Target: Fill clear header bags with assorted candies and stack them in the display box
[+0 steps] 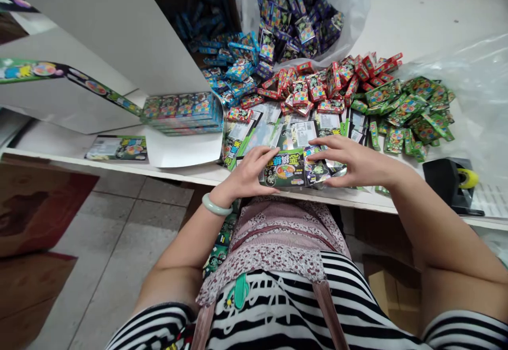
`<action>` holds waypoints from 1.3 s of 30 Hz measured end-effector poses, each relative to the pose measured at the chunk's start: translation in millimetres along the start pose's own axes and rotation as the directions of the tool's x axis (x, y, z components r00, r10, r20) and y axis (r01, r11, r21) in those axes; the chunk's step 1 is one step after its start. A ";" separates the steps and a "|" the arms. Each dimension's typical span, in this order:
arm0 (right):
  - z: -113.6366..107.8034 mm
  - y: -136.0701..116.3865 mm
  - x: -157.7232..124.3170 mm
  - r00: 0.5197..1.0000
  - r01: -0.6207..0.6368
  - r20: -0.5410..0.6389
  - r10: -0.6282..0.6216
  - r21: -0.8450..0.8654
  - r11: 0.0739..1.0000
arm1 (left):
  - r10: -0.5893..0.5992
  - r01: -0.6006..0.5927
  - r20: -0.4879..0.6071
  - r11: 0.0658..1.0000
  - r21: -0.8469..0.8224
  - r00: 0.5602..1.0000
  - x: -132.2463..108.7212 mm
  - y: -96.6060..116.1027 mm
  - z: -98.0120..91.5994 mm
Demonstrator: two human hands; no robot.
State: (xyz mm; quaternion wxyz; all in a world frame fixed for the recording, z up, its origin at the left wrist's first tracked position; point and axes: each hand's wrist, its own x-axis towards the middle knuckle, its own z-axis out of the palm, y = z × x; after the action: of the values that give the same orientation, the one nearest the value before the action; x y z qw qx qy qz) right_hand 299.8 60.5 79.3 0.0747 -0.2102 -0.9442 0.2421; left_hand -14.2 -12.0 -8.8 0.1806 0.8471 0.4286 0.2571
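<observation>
In front of me at the table's near edge lies a black-and-green printed box (pixel 286 170). My left hand (pixel 254 171) grips its left end, fingers on the far side and thumb on the near side. My right hand (pixel 343 162) is curled round a small dark purple box (pixel 316 168) at the right end of the printed box. Whether the small box rests on top of it or inside its opening I cannot tell. Beneath and behind my hands lie several flat printed cartons (pixel 286 130) with barcode panels.
Small blue boxes (pixel 240 66), red boxes (pixel 315 88) and green boxes (pixel 413 109) lie heaped behind. A clear bag (pixel 357 6) holds purple ones. At left, stacked boxes (pixel 186 109) sit by a white carton (pixel 190 151). A tape dispenser (pixel 446 183) stands right.
</observation>
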 end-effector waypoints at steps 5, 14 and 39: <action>4.7 1.6 15.2 0.999 -0.029 0.017 0.030 -0.057 0.998 | -0.027 0.026 -0.013 0.999 -0.022 1.000 4.2 6.1 4.1; 37.5 -19.0 21.2 0.925 -0.194 -0.320 0.204 0.064 0.979 | -0.088 0.096 -0.148 0.994 0.049 0.985 -0.7 3.7 10.9; 30.7 84.6 312.3 0.872 -0.276 -0.460 0.168 -0.179 0.944 | -0.241 0.197 -0.348 0.968 -0.156 0.906 -55.1 -10.9 -40.3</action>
State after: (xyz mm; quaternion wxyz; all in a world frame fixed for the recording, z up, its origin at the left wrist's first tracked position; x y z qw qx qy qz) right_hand 41.6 249.9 23.5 0.2313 -0.3744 -0.8944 0.0803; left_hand -72.5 -47.5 2.3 0.1751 0.7190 0.5312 0.4125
